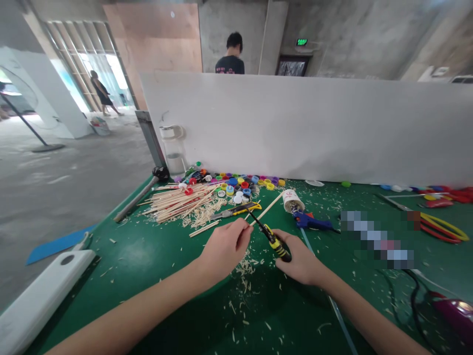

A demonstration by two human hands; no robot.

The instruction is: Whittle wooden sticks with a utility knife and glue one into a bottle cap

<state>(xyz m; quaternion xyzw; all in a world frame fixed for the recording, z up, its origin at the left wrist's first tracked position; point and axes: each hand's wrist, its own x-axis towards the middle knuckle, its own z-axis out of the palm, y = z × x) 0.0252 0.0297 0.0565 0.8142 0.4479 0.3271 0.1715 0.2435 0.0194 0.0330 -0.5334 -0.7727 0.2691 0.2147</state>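
Note:
My left hand (225, 249) is closed, its fingers pinching a thin wooden stick (272, 206) that points up and to the right. My right hand (301, 259) wraps round the black-and-yellow handles of a pair of pliers (274, 240). The pliers' dark, pointed jaws cross the stick close to my left fingertips; whether they grip it I cannot tell. Just beyond my hands lies a yellow utility knife (236, 211), beside a heap of wooden chopsticks (181, 203) and a pile of shavings (209, 212). More shavings (246, 271) are scattered below my hands.
Coloured bottle caps (246, 185) line the foot of a white partition (295, 128). A blue glue gun (314, 221) and a paper cup (293, 201) are at right, with a cable beyond. A white cleaver-shaped board (40, 305) lies at left. Two people are in the background.

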